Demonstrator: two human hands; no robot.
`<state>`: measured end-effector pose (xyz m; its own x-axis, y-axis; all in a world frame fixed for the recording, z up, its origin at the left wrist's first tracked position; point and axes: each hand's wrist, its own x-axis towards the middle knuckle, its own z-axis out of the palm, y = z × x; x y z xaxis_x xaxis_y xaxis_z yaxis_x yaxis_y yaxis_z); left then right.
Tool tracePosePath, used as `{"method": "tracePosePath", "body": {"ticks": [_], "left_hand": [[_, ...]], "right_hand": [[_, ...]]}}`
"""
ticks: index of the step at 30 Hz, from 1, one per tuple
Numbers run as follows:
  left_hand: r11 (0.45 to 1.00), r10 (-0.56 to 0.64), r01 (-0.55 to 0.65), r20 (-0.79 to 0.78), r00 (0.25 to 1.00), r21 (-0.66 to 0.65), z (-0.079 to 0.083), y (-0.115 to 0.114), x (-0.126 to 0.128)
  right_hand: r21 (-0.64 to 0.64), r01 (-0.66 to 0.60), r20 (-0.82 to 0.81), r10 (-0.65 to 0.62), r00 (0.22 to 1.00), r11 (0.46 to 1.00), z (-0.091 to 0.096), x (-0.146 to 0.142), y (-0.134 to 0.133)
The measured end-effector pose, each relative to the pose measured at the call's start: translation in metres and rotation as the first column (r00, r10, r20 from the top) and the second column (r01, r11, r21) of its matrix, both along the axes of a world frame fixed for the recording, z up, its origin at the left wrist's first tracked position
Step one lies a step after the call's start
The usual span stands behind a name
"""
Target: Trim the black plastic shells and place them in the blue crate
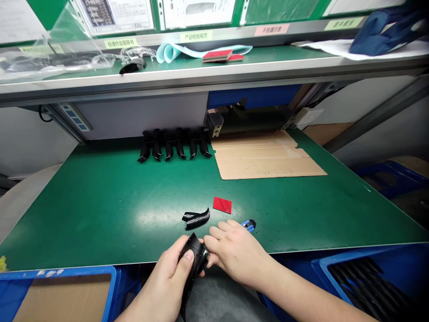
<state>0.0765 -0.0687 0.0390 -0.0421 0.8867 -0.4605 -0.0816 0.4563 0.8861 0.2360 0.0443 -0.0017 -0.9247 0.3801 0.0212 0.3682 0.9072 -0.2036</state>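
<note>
My left hand (169, 273) is wrapped round a curved, hollow black plastic part (192, 264), held tilted over the table's front edge, thumb on its face. Against the part's right edge, my right hand (234, 250) is closed, fingers curled and thumb tucked beneath. What lies inside those fingers is hidden. A blue utility knife (249, 225) shows just past the knuckles; I cannot tell whether it is held or lies on the table. Beyond my hands rest a ribbed, curved black plastic piece (197, 219) and a small red block (222, 205) with dark writing.
Several black parts (174, 145) line the back of the green table (100, 214). A cardboard sheet (264, 161) lies at back right. Blue bins stand at the front: the left bin (113, 286) holds cardboard, the right bin (321, 264) black parts. A shelf (167, 74) spans overhead.
</note>
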Motion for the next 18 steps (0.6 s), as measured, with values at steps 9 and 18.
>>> {"method": "tracePosePath", "body": {"ticks": [9,18], "left_hand": [[0.998,0.053,-0.051,0.113,0.992,-0.021,-0.019,-0.008,-0.002],[0.998,0.065,-0.061,0.13,0.989,-0.035,-0.017,-0.011,-0.008]], "right_hand": [[-0.841,-0.267,-0.352,-0.101,0.93,0.471,-0.001,-0.007,-0.005],[-0.891,-0.128,-0.313,-0.385,0.868,0.436,-0.016,-0.002,-0.008]]}}
